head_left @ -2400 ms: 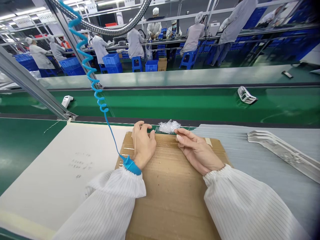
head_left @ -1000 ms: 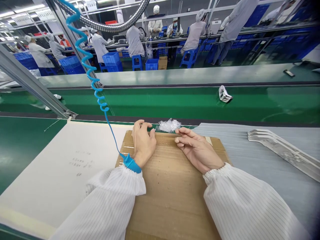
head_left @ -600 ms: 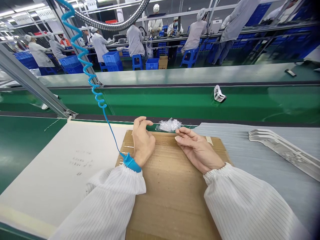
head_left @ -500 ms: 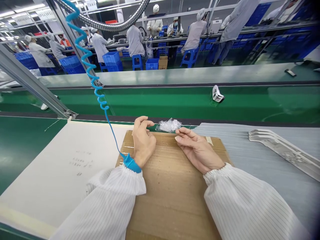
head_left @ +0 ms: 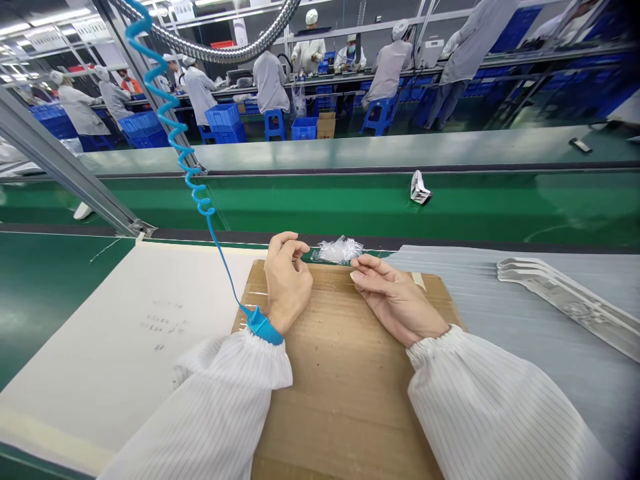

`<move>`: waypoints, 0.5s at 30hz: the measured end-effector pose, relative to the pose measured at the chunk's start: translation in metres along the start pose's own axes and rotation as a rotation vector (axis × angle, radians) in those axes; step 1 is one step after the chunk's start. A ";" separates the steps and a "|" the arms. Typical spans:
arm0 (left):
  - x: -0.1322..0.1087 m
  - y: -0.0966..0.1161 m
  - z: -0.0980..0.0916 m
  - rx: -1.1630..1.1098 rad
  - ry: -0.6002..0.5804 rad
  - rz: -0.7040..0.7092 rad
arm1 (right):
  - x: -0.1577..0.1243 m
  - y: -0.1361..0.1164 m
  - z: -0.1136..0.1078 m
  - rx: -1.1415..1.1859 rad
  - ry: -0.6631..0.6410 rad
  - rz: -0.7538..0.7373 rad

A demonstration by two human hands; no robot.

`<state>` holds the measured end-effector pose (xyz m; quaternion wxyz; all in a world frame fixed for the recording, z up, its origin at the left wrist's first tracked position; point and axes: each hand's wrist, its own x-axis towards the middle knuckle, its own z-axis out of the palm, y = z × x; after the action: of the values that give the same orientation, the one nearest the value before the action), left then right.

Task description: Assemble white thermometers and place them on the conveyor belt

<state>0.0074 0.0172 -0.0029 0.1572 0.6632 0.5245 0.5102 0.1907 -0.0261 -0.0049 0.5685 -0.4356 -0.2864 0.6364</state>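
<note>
Far left of the left hand: a green anti-static bench mat (head_left: 35, 300) ran along the bench, and a white paper sheet (head_left: 125, 333) with faint handwritten marks lay on it, just left of the hand.

Left wrist: a bright blue wrist strap (head_left: 260, 325) circled it above a white striped cleanroom sleeve (head_left: 215, 400), and a coiled blue cord (head_left: 200, 193) rose from the strap up and away from the hand.

Left hand: the left hand (head_left: 287, 283) rested on a flat brown cardboard sheet (head_left: 340, 387), its fingers loosely curled, thumb and forefinger apart, pinching nothing.

Between the hands: a crumpled clear plastic bag (head_left: 339, 251) lay at the far edge of the cardboard, just past the right hand's fingertips and near the left hand, touching neither clearly.

Right hand: the right hand (head_left: 397, 300) lay on the cardboard with its fingers gently curved and close together; whether they pinched anything thin could not be told.

Right of the right hand: a pale grey sheet (head_left: 500, 373) carried long silvery stamped strips (head_left: 565, 300).

Beyond the hands: a green conveyor belt (head_left: 325, 207) carried a small white-and-silver folded piece (head_left: 420, 188), and co-workers in white smocks (head_left: 270, 83) sat among blue plastic crates (head_left: 223, 117).
</note>
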 end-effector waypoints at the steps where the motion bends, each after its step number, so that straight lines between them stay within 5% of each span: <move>1: 0.000 0.000 0.000 0.000 0.001 0.005 | 0.000 0.000 0.000 -0.003 -0.001 0.000; 15: 0.000 0.002 0.000 -0.017 0.002 -0.030 | 0.002 0.002 -0.001 0.021 -0.008 -0.001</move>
<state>0.0087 0.0168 -0.0016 0.1701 0.6534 0.5301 0.5130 0.1911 -0.0247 -0.0075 0.5722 -0.4269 -0.2820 0.6410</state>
